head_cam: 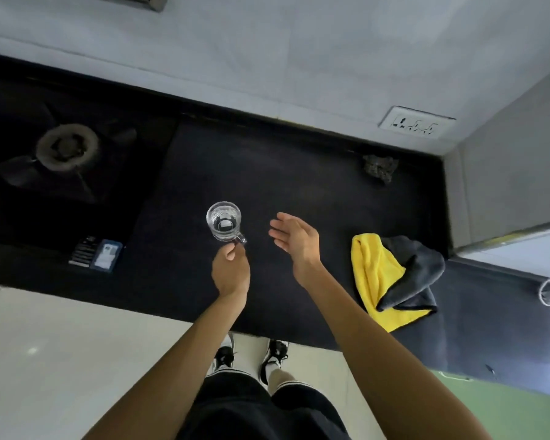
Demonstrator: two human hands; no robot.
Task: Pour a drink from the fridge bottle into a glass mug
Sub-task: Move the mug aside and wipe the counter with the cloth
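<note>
The glass mug (223, 221) stands upright, mouth up, mid-worktop (299, 173), straight ahead of us, its handle turned toward the front edge. Our left hand (231, 271) is nearer: its curled fingers pinch that handle. Our right hand (296, 242) hovers just right of the mug, fingers relaxed and spread, holding nothing. We see no bottle, so fetching it likely falls to the free right hand. A yellow-and-grey cloth (391, 277) lies by the right end, a burner (65, 147) well left, a small packet (96, 255) near the front edge; nothing crowds the mug.

Black counter (267, 173): mug (224, 220); cloth (394, 281); packet (96, 255)
</note>
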